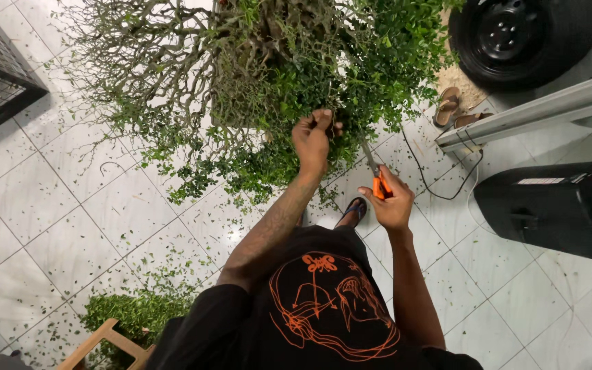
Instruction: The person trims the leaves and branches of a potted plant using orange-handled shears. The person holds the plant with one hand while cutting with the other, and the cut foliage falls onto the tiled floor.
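Down low, left of both hands, clippings heap by a wooden frame. Left hand pinches a twig of the bonsai tree, fingers closed. Just right, the right hand grips orange-handled shears, blades aimed up into foliage. Farther right, sandals and a tyre.

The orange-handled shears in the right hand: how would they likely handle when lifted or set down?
The shears look rigid, with long thin blades, so probably stiff and nose-heavy. The right hand wraps the handles fully, suggesting a secure grip. Laid on the glossy tiled floor, they might slide rather than roll.
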